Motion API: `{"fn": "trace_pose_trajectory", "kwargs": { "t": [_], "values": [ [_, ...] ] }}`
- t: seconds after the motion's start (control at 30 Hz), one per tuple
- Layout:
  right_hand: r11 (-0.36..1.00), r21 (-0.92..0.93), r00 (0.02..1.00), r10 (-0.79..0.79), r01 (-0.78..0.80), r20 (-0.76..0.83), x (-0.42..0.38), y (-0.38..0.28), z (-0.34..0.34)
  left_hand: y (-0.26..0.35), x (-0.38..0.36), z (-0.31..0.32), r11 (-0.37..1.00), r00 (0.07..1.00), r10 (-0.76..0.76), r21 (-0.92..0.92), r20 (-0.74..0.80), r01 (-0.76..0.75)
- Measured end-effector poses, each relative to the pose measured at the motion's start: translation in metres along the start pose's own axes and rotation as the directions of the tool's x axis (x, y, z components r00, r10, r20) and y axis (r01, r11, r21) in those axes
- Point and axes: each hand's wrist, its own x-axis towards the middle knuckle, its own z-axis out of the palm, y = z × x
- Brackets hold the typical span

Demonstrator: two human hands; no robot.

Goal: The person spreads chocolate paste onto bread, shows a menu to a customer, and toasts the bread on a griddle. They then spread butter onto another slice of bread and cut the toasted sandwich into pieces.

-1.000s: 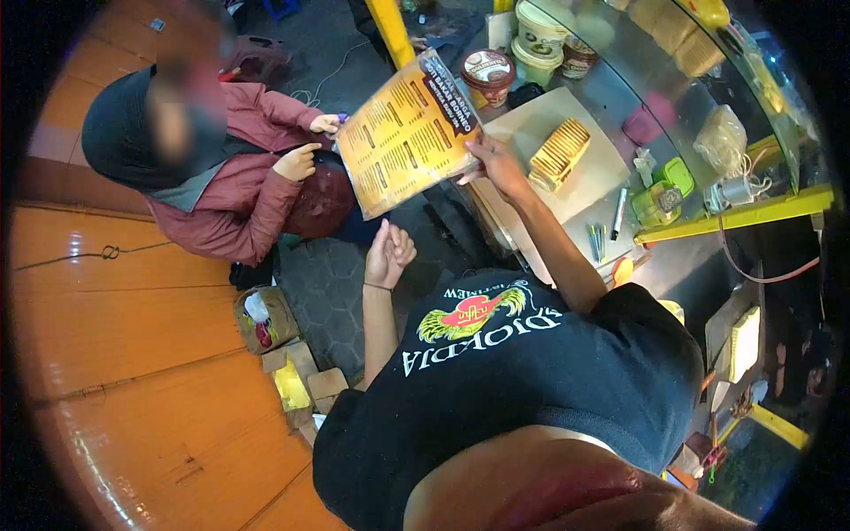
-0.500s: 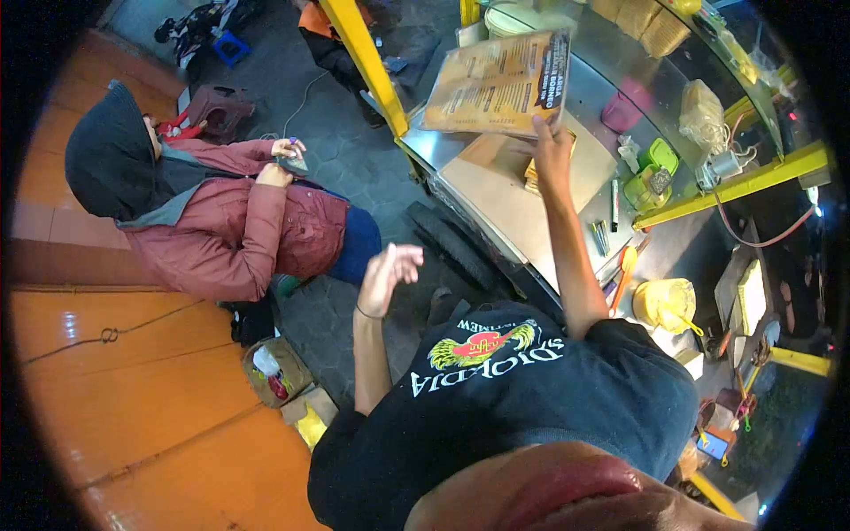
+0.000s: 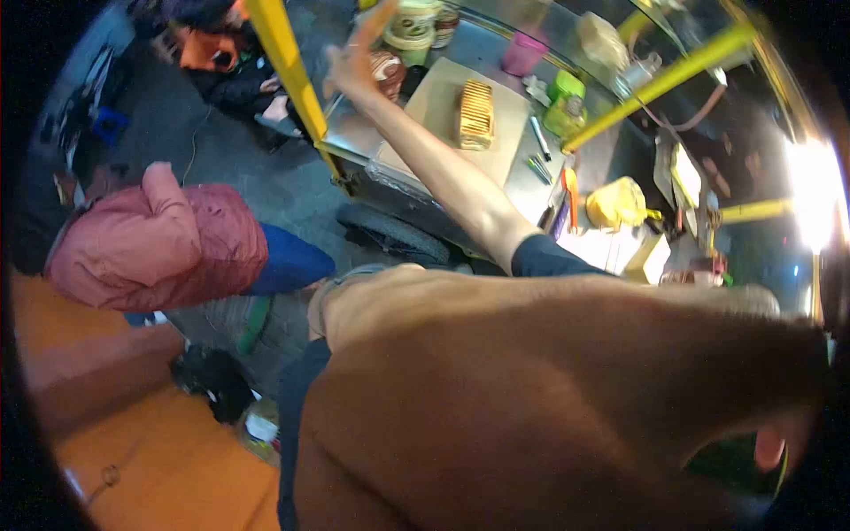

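Observation:
My right hand (image 3: 354, 71) reaches to the far end of the metal counter, beside the yellow post and several tubs. Its fingers look spread, slightly blurred, with nothing visible in them. A large blurred mass of skin, apparently my left arm (image 3: 531, 380), fills the lower view very close to the camera; its fingers cannot be made out. On a tan board (image 3: 425, 106) rests a ridged golden-brown block (image 3: 476, 115) like sliced toast. Beyond my right hand stand a pale lidded tub (image 3: 412, 25) and a brown-and-white tub (image 3: 386, 73). The menu does not show now.
A person in a reddish jacket (image 3: 168, 243) stands at left, and another person (image 3: 221, 53) is farther back. The counter also holds a pink cup (image 3: 524, 53), a green container (image 3: 567, 102), a marker (image 3: 541, 139) and a yellow tub (image 3: 617, 202). Yellow posts (image 3: 288, 66) frame it.
My right hand has moved left and away over the counter, and the menu has left view. My left arm has apparently risen close to the camera. The view has shifted; the jacketed person has turned.

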Motion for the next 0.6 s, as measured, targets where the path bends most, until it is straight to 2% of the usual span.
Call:
{"fn": "trace_pose_trajectory", "kwargs": {
  "t": [0.03,0.07,0.1,0.13,0.17,0.2,0.23,0.3,0.37,0.43,0.47,0.5,0.53,0.57,0.6],
  "values": [
    [0.808,-0.519,0.937,-0.349,0.280,-0.037,0.005,-0.006,0.013,-0.007,-0.005,0.022,0.997,0.998,-0.050,-0.065,0.035,0.052],
    [0.933,-0.353,0.997,-0.074,0.071,0.005,0.015,-0.005,0.020,-0.008,-0.005,0.024,0.985,0.993,-0.101,-0.138,0.053,0.108],
    [0.972,-0.183,0.980,0.171,-0.150,0.101,0.027,-0.002,0.018,-0.014,-0.007,0.028,0.968,0.986,-0.144,-0.197,0.081,0.157],
    [0.933,-0.305,0.965,0.236,-0.191,0.118,0.029,-0.014,0.010,-0.021,-0.005,0.030,0.952,0.978,-0.176,-0.233,0.109,0.197],
    [0.890,-0.292,0.833,0.438,-0.350,0.337,0.019,-0.043,-0.008,-0.026,-0.005,0.037,0.934,0.967,-0.212,-0.261,0.142,0.243],
    [0.853,-0.433,0.879,0.417,-0.291,0.230,0.002,-0.078,-0.017,-0.033,-0.003,0.042,0.921,0.958,-0.235,-0.279,0.164,0.273],
    [0.888,-0.358,0.856,0.407,-0.289,0.318,-0.005,-0.081,-0.028,-0.043,0.000,0.047,0.904,0.949,-0.257,-0.301,0.185,0.304],
    [0.832,-0.548,0.848,0.349,-0.085,0.400,-0.010,-0.083,-0.051,-0.072,0.017,0.062,0.868,0.924,-0.297,-0.336,0.241,0.366],
    [0.951,-0.280,0.812,0.263,-0.129,0.521,-0.049,-0.095,-0.091,-0.104,0.036,0.074,0.821,0.893,-0.324,-0.375,0.313,0.429],
    [0.941,-0.337,0.801,0.184,0.023,0.569,-0.113,-0.133,-0.154,-0.137,0.059,0.086,0.773,0.859,-0.350,-0.403,0.374,0.490],
    [0.964,-0.231,0.747,0.059,0.129,0.662,-0.145,-0.146,-0.196,-0.159,0.071,0.092,0.740,0.835,-0.374,-0.412,0.405,0.531],
    [0.919,-0.201,0.753,-0.136,0.338,0.644,-0.185,-0.151,-0.238,-0.176,0.082,0.100,0.708,0.802,-0.416,-0.401,0.429,0.582],
    [0.955,-0.255,0.692,0.082,0.151,0.718,-0.227,-0.172,-0.291,-0.204,0.097,0.105,0.676,0.776,-0.453,-0.399,0.440,0.620],
    [0.948,-0.250,0.674,0.317,-0.198,0.667,-0.275,-0.223,-0.339,-0.241,0.116,0.108,0.708,0.776,-0.437,-0.358,0.455,0.609],
    [0.892,-0.331,0.572,0.452,-0.308,0.684,-0.303,-0.204,-0.389,-0.298,0.132,0.119,0.874,0.837,-0.215,-0.282,0.504,0.395]
  ]
}}
